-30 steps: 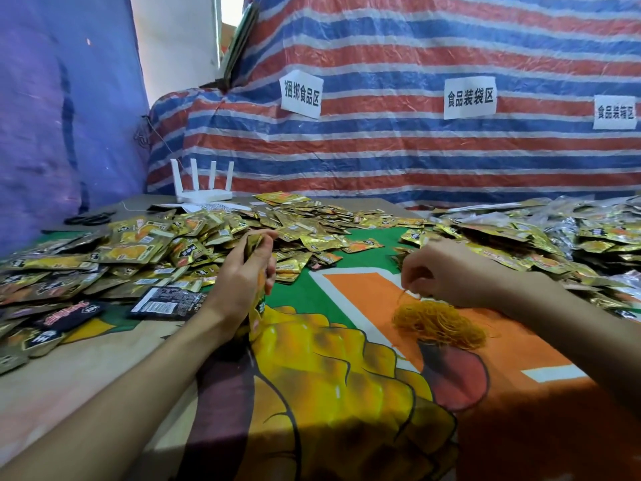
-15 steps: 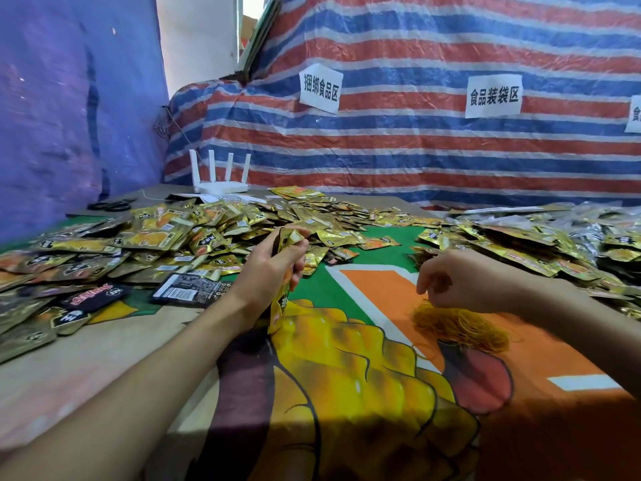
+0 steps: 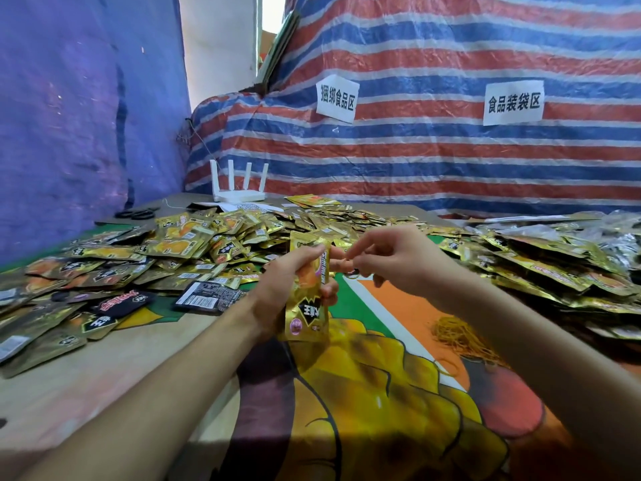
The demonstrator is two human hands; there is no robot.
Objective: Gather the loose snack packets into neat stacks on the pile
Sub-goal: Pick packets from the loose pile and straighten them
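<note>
Gold-foil packet stack (image 3: pixel 307 307), upright in the left hand, right hand just beside its upper end.
Left hand (image 3: pixel 274 293) grips the stack round its middle, long axis vertical, above the printed mat (image 3: pixel 381 411). The nearer right hand (image 3: pixel 392 262) sits just to its right with fingers curled; whether they pinch anything cannot be told. Finish is glossy gold with an orange picture and a black label. Loose packets (image 3: pixel 180 248) are heaped behind and left, rubber bands (image 3: pixel 464 338) near the right forearm.
</note>
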